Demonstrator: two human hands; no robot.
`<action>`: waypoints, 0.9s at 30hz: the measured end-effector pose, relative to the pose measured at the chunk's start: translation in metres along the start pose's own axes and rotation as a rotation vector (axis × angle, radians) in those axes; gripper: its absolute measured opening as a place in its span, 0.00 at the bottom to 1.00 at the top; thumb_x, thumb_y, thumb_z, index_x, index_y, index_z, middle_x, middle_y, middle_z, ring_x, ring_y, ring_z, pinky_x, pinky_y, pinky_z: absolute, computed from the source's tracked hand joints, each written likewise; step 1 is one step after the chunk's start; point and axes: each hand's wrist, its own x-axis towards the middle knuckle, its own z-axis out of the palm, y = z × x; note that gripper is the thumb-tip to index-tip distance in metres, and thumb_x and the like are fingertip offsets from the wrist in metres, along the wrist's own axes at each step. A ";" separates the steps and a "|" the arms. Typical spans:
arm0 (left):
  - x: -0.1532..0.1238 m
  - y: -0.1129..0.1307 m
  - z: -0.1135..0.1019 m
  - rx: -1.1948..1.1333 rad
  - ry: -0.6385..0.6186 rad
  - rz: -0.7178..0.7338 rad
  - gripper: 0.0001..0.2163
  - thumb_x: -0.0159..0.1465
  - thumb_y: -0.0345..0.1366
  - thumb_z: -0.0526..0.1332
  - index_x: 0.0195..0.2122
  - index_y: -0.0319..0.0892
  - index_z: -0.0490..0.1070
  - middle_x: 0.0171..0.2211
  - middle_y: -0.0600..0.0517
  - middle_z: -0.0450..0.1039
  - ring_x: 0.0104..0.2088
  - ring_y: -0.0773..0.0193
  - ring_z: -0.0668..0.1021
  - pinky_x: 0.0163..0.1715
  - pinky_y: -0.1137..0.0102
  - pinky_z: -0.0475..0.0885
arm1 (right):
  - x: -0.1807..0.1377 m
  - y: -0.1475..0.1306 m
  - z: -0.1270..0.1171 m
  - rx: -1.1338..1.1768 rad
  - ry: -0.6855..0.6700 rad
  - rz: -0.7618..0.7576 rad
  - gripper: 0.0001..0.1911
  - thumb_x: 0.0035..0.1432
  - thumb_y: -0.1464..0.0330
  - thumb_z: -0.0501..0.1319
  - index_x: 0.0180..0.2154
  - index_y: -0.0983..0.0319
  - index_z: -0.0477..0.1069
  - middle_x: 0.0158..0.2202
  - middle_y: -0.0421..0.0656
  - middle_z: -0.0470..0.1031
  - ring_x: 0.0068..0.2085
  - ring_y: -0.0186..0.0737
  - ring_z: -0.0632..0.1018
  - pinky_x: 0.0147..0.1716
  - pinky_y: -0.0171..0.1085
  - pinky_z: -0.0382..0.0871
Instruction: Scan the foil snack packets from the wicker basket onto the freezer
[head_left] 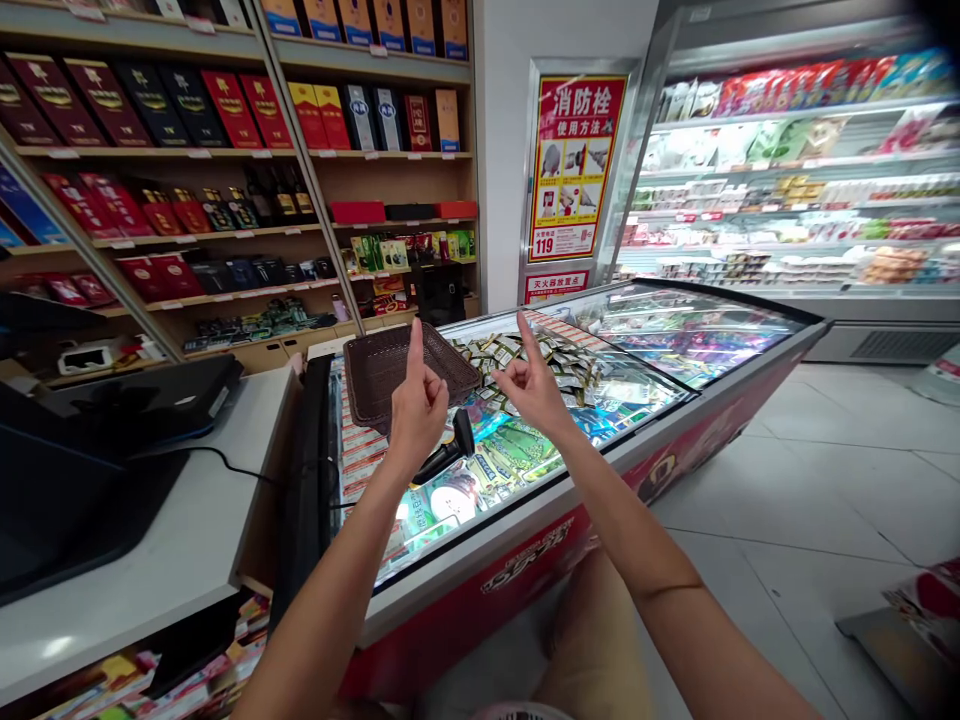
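While both arms are stretched out over the freezer, nothing is held.

Left hand: the left hand [415, 405] is raised with its index finger pointing up and the other fingers curled in; nothing is gripped.
Right hand: the right hand [531, 385] is lifted just beside the left, apart from it, index finger up, fingers loosely folded, empty.
Nearest thing: a dark brown woven plastic basket [397, 368] is seen just beyond the left hand, resting on the glass-topped chest freezer with the red front [525, 560].
Handling of the basket: it is judged light and fairly stiff, with an open weave that gives grip; the rim on either long side is judged the best place to be taken.
Basket contents: nothing can be made out inside it.
Below the hands: a black handheld barcode scanner [448, 452] lies on the glass under the left wrist, small and hard, likely taken by its handle.
Freezer contents: packets of frozen goods are packed under the lid, green and blue wrappers below the hands.
To the left: a white counter [187, 520] is seen carrying a black till screen [67, 480].
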 end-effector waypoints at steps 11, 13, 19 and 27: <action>0.029 -0.033 0.044 -0.049 -0.282 -0.050 0.51 0.53 0.19 0.56 0.72 0.45 0.26 0.20 0.67 0.60 0.20 0.71 0.65 0.27 0.77 0.61 | 0.024 0.013 0.005 0.042 -0.036 0.159 0.45 0.52 0.72 0.62 0.69 0.56 0.51 0.19 0.29 0.59 0.22 0.29 0.61 0.29 0.30 0.62; 0.026 -0.037 0.048 -0.068 -0.286 -0.060 0.51 0.53 0.20 0.56 0.72 0.46 0.24 0.20 0.67 0.60 0.20 0.72 0.65 0.27 0.77 0.61 | 0.023 0.015 0.004 0.042 -0.042 0.156 0.45 0.52 0.72 0.62 0.69 0.56 0.51 0.19 0.29 0.60 0.22 0.29 0.60 0.29 0.31 0.63; 0.020 -0.031 0.050 -0.119 -0.303 -0.112 0.52 0.54 0.20 0.57 0.71 0.47 0.23 0.20 0.67 0.61 0.20 0.72 0.66 0.28 0.77 0.62 | 0.017 0.019 0.002 0.069 -0.039 0.168 0.43 0.52 0.71 0.62 0.68 0.55 0.53 0.22 0.31 0.65 0.22 0.29 0.60 0.27 0.30 0.62; -0.024 -0.029 0.055 -0.208 -0.294 -0.212 0.53 0.61 0.32 0.63 0.69 0.45 0.14 0.23 0.65 0.64 0.21 0.71 0.67 0.28 0.75 0.64 | -0.010 0.047 0.002 0.058 -0.007 0.210 0.38 0.59 0.61 0.60 0.68 0.56 0.53 0.20 0.32 0.65 0.22 0.32 0.61 0.25 0.32 0.61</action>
